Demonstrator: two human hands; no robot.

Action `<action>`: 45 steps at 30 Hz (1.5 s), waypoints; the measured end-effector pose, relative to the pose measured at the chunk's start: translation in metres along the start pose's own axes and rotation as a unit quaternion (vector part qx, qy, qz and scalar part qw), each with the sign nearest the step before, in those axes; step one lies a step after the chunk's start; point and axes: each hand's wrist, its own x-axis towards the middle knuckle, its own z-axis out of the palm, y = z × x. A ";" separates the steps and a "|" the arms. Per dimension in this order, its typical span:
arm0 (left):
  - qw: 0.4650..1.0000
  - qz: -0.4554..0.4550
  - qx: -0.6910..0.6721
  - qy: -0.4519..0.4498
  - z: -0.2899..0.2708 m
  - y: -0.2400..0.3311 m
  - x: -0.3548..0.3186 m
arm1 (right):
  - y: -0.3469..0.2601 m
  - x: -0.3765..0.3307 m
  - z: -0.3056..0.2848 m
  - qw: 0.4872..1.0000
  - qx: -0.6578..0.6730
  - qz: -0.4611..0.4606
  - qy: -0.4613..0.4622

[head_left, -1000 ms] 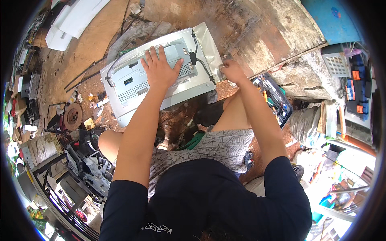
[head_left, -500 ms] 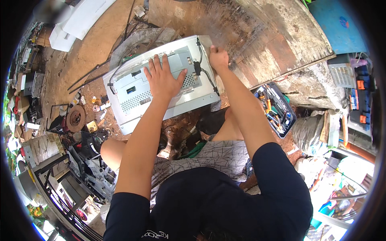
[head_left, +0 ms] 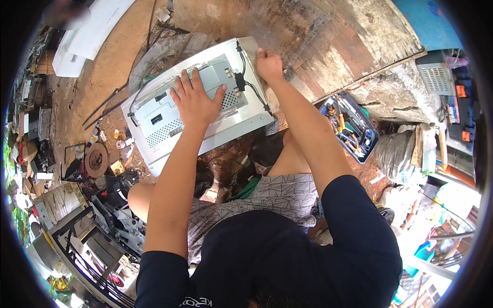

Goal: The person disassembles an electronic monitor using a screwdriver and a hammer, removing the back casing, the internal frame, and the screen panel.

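A flat display panel lies tilted in front of my knees, its silver metal back facing up. It carries a raised cover plate with vent holes and black cables along the right side. My left hand rests flat on the cover plate with its fingers spread. At the panel's far right edge is my right hand, its fingers curled closed beside a thin greyish strip. Whether the fingers grip that strip or the panel's rim is hidden.
An open black tool case with pliers and screwdrivers sits to the right, below a worn wooden board. A rusty disc and scrap lie at the left. Metal frames and clutter crowd the lower left.
The whole view has shifted and turned slightly. Both hands keep the same places on the panel, with no visible change in their pose.
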 end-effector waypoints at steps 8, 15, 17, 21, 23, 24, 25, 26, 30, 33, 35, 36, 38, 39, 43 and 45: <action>1.000 0.010 0.002 0.012 0.004 0.000 -0.001 | -0.021 0.043 0.008 0.993 -0.040 -0.082 0.080; 1.000 0.009 0.013 0.010 0.003 0.001 0.001 | -0.046 0.064 0.012 0.977 -0.098 -0.182 -0.060; 1.000 0.010 0.015 0.010 0.002 0.002 0.001 | -0.048 0.064 0.014 0.981 -0.089 -0.157 -0.069; 1.000 0.005 0.010 0.000 0.001 0.002 0.001 | -0.046 0.068 0.024 0.989 -0.057 -0.101 -0.089; 1.000 0.005 0.016 -0.004 0.000 0.002 0.002 | -0.043 0.074 0.029 0.988 -0.062 -0.108 -0.086; 1.000 0.004 0.018 -0.004 0.000 0.002 0.002 | -0.040 0.077 0.032 0.988 -0.070 -0.109 -0.086; 1.000 0.002 0.017 -0.005 0.000 0.002 0.002 | -0.038 0.081 0.034 0.986 -0.066 -0.114 -0.106; 1.000 0.002 0.014 -0.007 0.000 0.001 0.002 | -0.035 0.085 0.035 0.984 -0.067 -0.110 -0.126; 1.000 0.000 0.002 -0.011 -0.001 0.002 0.003 | -0.027 0.095 0.041 0.983 -0.064 -0.106 -0.133; 1.000 0.004 0.000 -0.003 -0.002 0.003 0.003 | -0.026 0.094 0.041 0.985 -0.048 -0.108 -0.127; 1.000 0.001 0.004 -0.013 -0.003 0.003 0.003 | -0.028 0.091 0.039 0.986 -0.042 -0.084 -0.141; 1.000 0.000 0.003 -0.014 -0.003 0.003 0.002 | -0.029 0.090 0.038 0.986 -0.041 -0.071 -0.148; 1.000 0.001 -0.006 -0.012 -0.003 0.003 0.003 | -0.029 0.086 0.038 0.987 -0.041 -0.071 -0.135; 1.000 0.001 -0.009 -0.010 -0.003 0.002 0.003 | -0.028 0.085 0.038 0.987 -0.039 -0.084 -0.128; 1.000 0.002 -0.007 -0.026 -0.003 0.002 0.003 | -0.025 0.085 0.043 0.987 -0.008 -0.079 -0.142; 1.000 0.004 -0.008 -0.026 -0.004 0.002 0.003 | -0.023 0.089 0.048 0.987 -0.007 -0.080 -0.141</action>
